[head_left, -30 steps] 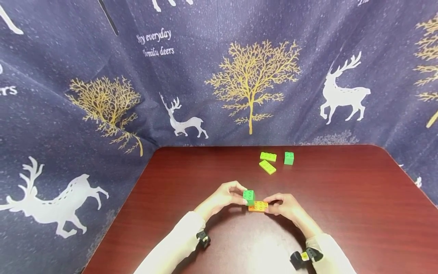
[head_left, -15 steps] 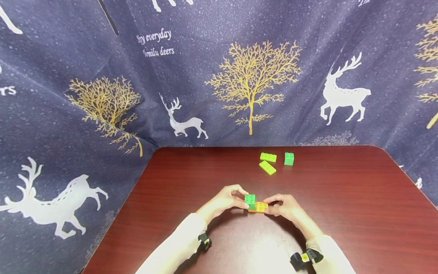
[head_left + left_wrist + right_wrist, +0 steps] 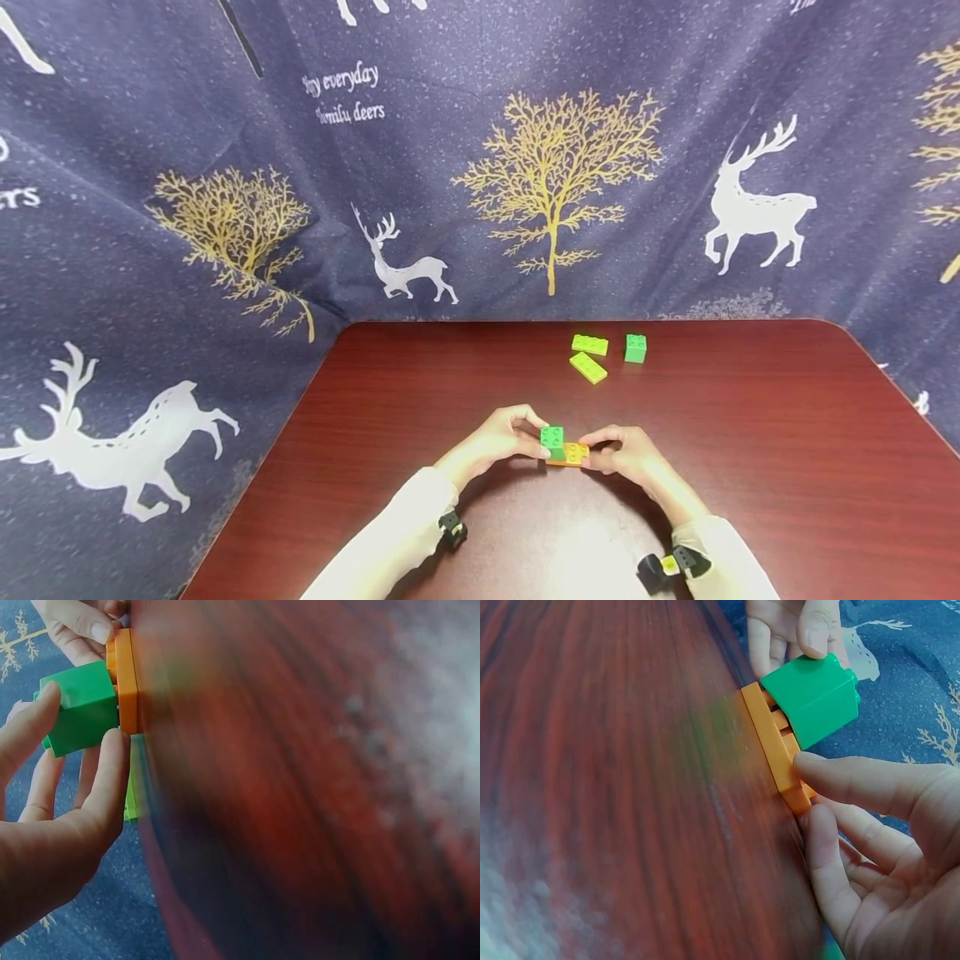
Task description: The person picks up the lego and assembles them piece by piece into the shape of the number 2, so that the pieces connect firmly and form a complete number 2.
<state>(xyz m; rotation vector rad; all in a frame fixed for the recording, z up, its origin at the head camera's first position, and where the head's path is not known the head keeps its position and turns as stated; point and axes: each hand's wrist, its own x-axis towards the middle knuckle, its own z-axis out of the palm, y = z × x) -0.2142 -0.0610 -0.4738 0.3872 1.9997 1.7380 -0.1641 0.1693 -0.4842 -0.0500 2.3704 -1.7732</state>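
Between thumb and fingers, my left hand (image 3: 501,435) grips a square green building brick (image 3: 552,442). This brick sits over the left part of a flat orange building brick (image 3: 576,455) on the table. In the right wrist view the green brick (image 3: 810,697) is slightly tilted, and orange studs show under its edge. My right hand (image 3: 628,452) pinches the right end of the orange brick (image 3: 774,750) with thumb and fingers. Whether the two bricks are fully joined I cannot tell.
Farther back on the dark red table (image 3: 420,375) lie two flat lime bricks, one straight (image 3: 590,344) and one slanted (image 3: 588,367). Another green brick (image 3: 635,348) stands to their right. A blue cloth (image 3: 480,167) with deer and trees hangs behind the table.
My left hand has brought the green brick slightly down and to the right over the orange brick. My right hand has kept its pinch and barely moved.
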